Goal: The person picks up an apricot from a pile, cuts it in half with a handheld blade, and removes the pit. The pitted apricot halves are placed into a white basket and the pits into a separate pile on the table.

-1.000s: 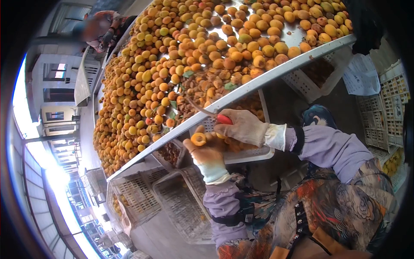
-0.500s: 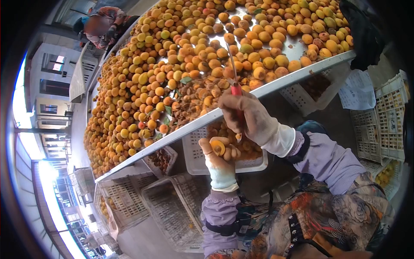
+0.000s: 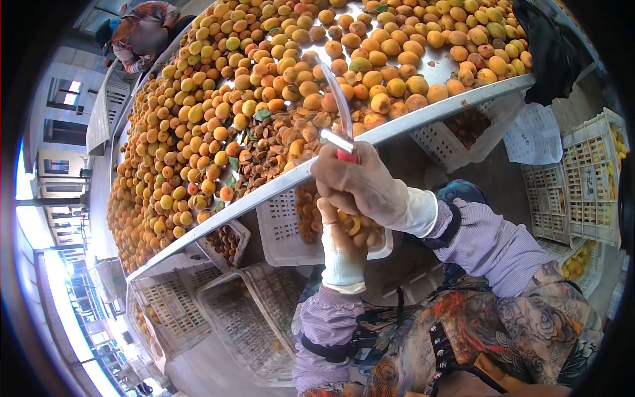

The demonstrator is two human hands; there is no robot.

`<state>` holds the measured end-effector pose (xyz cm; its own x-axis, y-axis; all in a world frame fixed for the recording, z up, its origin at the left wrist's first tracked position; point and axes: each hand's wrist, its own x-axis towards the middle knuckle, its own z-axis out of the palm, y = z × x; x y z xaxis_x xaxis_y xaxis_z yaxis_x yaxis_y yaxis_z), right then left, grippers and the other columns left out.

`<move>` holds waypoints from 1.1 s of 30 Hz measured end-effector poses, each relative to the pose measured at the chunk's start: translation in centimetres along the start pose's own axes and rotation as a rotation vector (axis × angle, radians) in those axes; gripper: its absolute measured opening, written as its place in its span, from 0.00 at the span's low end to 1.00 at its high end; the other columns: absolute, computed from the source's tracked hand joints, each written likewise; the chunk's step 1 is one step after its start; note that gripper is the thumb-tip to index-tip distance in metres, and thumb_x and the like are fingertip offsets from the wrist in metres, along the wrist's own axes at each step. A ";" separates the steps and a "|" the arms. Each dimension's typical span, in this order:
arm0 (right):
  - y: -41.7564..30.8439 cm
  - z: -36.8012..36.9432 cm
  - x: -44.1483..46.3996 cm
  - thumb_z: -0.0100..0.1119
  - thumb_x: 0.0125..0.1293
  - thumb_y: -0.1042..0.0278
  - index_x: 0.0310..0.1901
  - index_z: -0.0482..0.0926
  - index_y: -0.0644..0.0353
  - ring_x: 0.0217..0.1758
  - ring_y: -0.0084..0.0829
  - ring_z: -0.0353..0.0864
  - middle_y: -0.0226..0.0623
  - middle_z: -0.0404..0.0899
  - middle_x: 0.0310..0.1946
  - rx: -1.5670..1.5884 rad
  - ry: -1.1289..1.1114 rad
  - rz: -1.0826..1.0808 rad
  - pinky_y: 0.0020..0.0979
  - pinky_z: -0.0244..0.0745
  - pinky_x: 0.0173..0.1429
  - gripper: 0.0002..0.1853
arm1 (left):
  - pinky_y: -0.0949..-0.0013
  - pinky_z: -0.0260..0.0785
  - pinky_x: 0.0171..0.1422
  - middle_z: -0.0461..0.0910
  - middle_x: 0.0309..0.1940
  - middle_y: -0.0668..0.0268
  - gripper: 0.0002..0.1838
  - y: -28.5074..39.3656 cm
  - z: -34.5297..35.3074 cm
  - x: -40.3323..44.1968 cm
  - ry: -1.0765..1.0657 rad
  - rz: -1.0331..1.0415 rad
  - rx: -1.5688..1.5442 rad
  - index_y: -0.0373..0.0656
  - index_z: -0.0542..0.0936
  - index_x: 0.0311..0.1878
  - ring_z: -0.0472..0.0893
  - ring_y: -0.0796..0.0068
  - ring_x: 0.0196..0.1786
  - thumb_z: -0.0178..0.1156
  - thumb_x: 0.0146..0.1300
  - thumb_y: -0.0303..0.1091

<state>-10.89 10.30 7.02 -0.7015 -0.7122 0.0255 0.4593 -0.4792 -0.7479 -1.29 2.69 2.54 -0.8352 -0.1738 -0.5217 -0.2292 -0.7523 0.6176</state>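
My right hand (image 3: pixel 360 182), in a stained white glove, is wrapped around the red handle (image 3: pixel 346 156) of a knife. Its curved blade (image 3: pixel 338 99) points up and away over the table's edge. Just below and touching or nearly touching it is my gloved left hand (image 3: pixel 344 246), thumb raised and fingers curled. The apricot half it held a moment ago is mostly hidden behind my right hand. Beneath both hands, a white crate (image 3: pixel 281 255) contains cut apricot pieces (image 3: pixel 307 221). Whole apricots (image 3: pixel 192 112) cover the metal table, with brown pits and scraps (image 3: pixel 268 155) near its rim.
The metal table's rim (image 3: pixel 231 210) slants across in front of me. Plastic crates (image 3: pixel 241 324) stand at lower left, and stacked crates (image 3: pixel 589 178) at right. Black cloth (image 3: pixel 549 53) hangs on the table's right end. Another person (image 3: pixel 145 36) sits at far upper left.
My right hand has turned the knife so its curved blade shows broadside. Both hands have come together, covering the apricot half that showed in my left. The whole view has shifted slightly.
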 end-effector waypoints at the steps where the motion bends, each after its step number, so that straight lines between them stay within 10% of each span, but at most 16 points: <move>1: -0.1 0.2 -0.1 0.64 0.60 0.52 0.27 0.75 0.57 0.20 0.11 0.67 0.21 0.69 0.20 0.001 -0.058 -0.004 0.15 0.60 0.21 0.17 | 0.71 0.54 0.22 0.57 0.10 0.73 0.26 0.1 -0.4 0.2 0.045 -0.079 -0.051 0.54 0.65 0.24 0.59 0.74 0.13 0.42 0.66 0.64; 6: 1.9 -0.2 -0.4 0.64 0.61 0.61 0.33 0.78 0.61 0.29 0.14 0.71 0.26 0.75 0.22 -0.314 -0.191 -0.034 0.22 0.68 0.32 0.11 | 0.68 0.64 0.27 0.71 0.23 0.66 0.22 -3.6 -4.9 1.6 0.089 0.107 0.251 0.49 0.72 0.42 0.71 0.71 0.23 0.43 0.68 0.59; 8: 2.3 -0.3 -0.6 0.62 0.57 0.70 0.34 0.80 0.61 0.31 0.18 0.73 0.32 0.79 0.25 -0.633 -0.340 -0.090 0.24 0.71 0.35 0.06 | 0.72 0.74 0.42 0.70 0.49 0.62 0.27 -3.7 -5.6 1.2 -0.177 0.030 0.095 0.43 0.62 0.60 0.76 0.71 0.47 0.49 0.68 0.53; 10: 2.5 -0.1 -0.6 0.58 0.52 0.78 0.35 0.80 0.63 0.32 0.20 0.76 0.34 0.80 0.27 -0.656 -0.477 -0.107 0.27 0.73 0.38 0.08 | 0.71 0.72 0.37 0.72 0.44 0.63 0.24 -5.2 -5.4 0.9 0.188 -0.131 -0.445 0.43 0.65 0.57 0.77 0.73 0.41 0.50 0.67 0.50; 11: 2.6 -0.1 -1.2 0.55 0.52 0.80 0.34 0.80 0.64 0.32 0.20 0.76 0.33 0.80 0.27 -0.498 -0.412 -0.055 0.27 0.73 0.37 0.08 | 0.72 0.68 0.30 0.73 0.37 0.65 0.23 -4.2 -6.0 0.6 -0.113 -0.003 0.034 0.43 0.67 0.55 0.76 0.75 0.32 0.49 0.67 0.51; 14: 2.7 0.3 -1.2 0.63 0.61 0.63 0.26 0.74 0.60 0.27 0.15 0.70 0.24 0.73 0.23 -0.463 -0.162 0.088 0.22 0.68 0.30 0.12 | 0.69 0.64 0.23 0.67 0.18 0.67 0.23 -2.5 -4.6 0.8 -0.082 -0.153 -0.039 0.43 0.70 0.36 0.70 0.74 0.20 0.43 0.69 0.55; 20: 2.8 -0.4 -0.6 0.66 0.59 0.52 0.29 0.75 0.59 0.25 0.12 0.67 0.23 0.71 0.22 -0.368 -0.114 0.059 0.17 0.64 0.26 0.18 | 0.66 0.65 0.33 0.69 0.26 0.67 0.20 -3.0 -5.8 2.0 -0.379 -0.098 -0.126 0.45 0.71 0.43 0.69 0.72 0.27 0.43 0.70 0.54; 22: 2.8 -0.6 -0.6 0.67 0.57 0.50 0.31 0.75 0.59 0.23 0.12 0.67 0.24 0.71 0.21 -0.234 -0.021 0.022 0.14 0.61 0.23 0.19 | 0.63 0.67 0.34 0.69 0.23 0.65 0.23 -1.0 -2.0 0.1 -0.088 -0.135 -0.212 0.43 0.70 0.37 0.71 0.70 0.25 0.43 0.70 0.56; 24: 3.0 -1.0 -0.2 0.63 0.60 0.51 0.31 0.74 0.59 0.16 0.13 0.65 0.26 0.70 0.20 -0.143 0.040 -0.073 0.14 0.57 0.17 0.18 | 0.58 0.66 0.42 0.70 0.27 0.65 0.19 -1.4 -2.9 0.2 -0.336 -0.124 -0.288 0.46 0.71 0.41 0.71 0.67 0.32 0.43 0.70 0.53; 33: 1.1 -1.0 0.1 0.57 0.65 0.53 0.28 0.73 0.55 0.09 0.12 0.56 0.20 0.62 0.11 -0.061 0.048 -0.094 0.17 0.48 0.13 0.16 | 0.62 0.64 0.42 0.68 0.20 0.68 0.31 -0.7 -3.0 0.6 -0.205 -0.086 -0.166 0.41 0.73 0.41 0.67 0.71 0.26 0.42 0.65 0.65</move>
<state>-11.06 10.23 5.52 -0.7656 -0.6398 0.0670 0.3575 -0.5097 -0.7825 -0.13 1.22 0.07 -0.9039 0.0144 -0.4275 -0.2323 -0.8557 0.4624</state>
